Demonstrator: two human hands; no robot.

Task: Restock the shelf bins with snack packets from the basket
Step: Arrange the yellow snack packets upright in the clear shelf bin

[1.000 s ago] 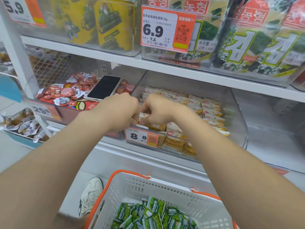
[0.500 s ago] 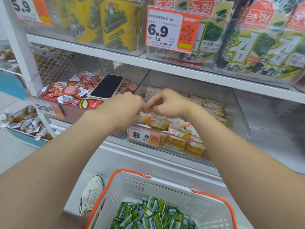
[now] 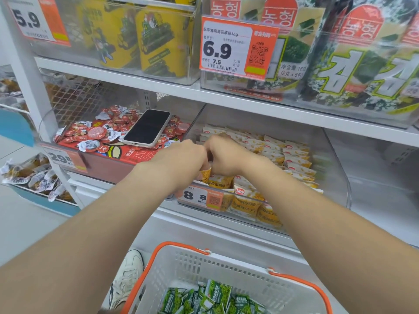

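**Both hands on one yellow pkt at the bin front: watch the row & the phone**

Risks first, as I read it. The left hand (image 3: 181,162) and right hand (image 3: 226,155) sit knuckle to knuckle just above the 8.8 tag (image 3: 199,197), working one yellow packet (image 3: 205,175) at the front lip of the clear bin (image 3: 335,177). The pkts behind the tag stand in tight rows. A hard push or tug there could tip the front ones over the lip, toward the basket (image 3: 204,264) straight below the tag.

Second: up and left of the tag, a phone (image 3: 147,128) lies loose on a heap of red cups (image 3: 95,134). The left forearm passes close by, so a bump or a jolt to the shelf could slide it off.

Third: the green packets (image 3: 215,295) in the basket don't match the yellow stock behind the tag. Dropping them in here would prob. mix lines, so check the bin first.

Fingers (image 3: 197,159): curled tight on both hands, backs toward me, so the tips are mostly hidden. They seem to pinch the yellow pkt's top edge from either side, w/ only its orange corner showing between the hands. Neither hand holds a green pkt; those all lie in the basket.
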